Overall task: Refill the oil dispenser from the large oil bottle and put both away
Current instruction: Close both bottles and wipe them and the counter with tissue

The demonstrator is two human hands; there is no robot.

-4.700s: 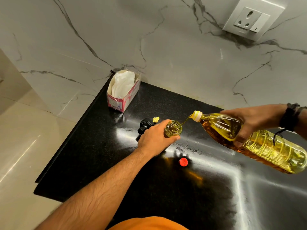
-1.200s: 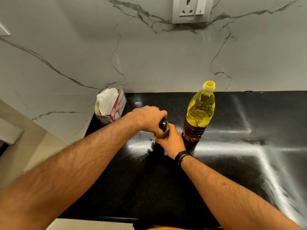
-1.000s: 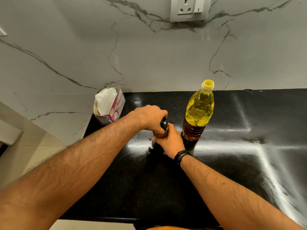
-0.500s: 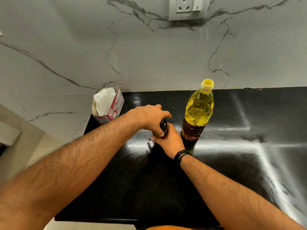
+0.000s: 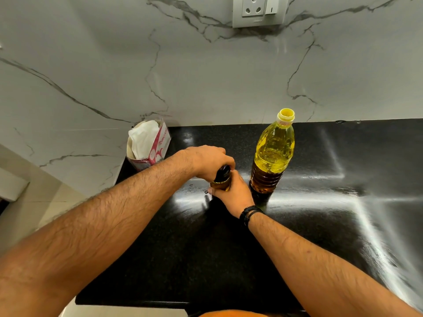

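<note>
A white marble-veined wall is backing the black polished surface [image 5: 297,236] I am working over, with a tissue box [image 5: 150,145] sitting in its far left corner. My left hand [image 5: 207,162] is closing over the dark cap [image 5: 222,173] of the oil dispenser [image 5: 220,184], and my right hand [image 5: 233,195] is gripping its glass body from below, so I judge I am screwing the top back on. The large oil bottle [image 5: 273,152] is standing upright just beside my right hand, its yellow mouth looking uncapped. Oil droplets are lying on the surface near the dispenser; slick fingers could be slipping on the glass, and an elbow nudge might be tipping the open bottle.
</note>
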